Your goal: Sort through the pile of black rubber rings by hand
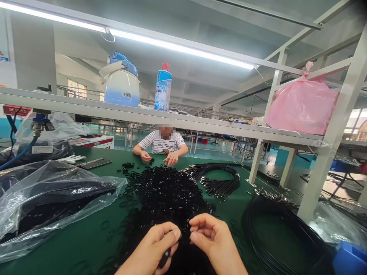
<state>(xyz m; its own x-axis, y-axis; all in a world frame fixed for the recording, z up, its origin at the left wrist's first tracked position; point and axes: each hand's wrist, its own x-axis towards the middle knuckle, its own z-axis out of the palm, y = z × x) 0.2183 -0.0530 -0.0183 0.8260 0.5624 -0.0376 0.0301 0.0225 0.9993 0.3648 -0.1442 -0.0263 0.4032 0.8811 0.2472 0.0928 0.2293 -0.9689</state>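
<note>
A large heap of thin black rubber rings (172, 191) is piled on the green tabletop in front of me. Over its near side, my left hand (163, 244) is closed, thumb against index finger. Black rings (164, 259) show below the thumb, held in the curled fingers. My right hand (212, 238) faces it a short gap away, fingers bent inward toward the thumb. Whatever lies at its fingertips is too small and dark to make out against the heap. Loose rings are scattered left of the pile.
Across the table (94, 214), a person (164, 145) handles rings. Bundled black cables (220, 179) and a larger cable coil (258, 244) lie right. Clear plastic bags (57, 198) are left. An overhead shelf (200, 128) holds a jug (122, 86), spray can (163, 89) and pink bag (304, 103).
</note>
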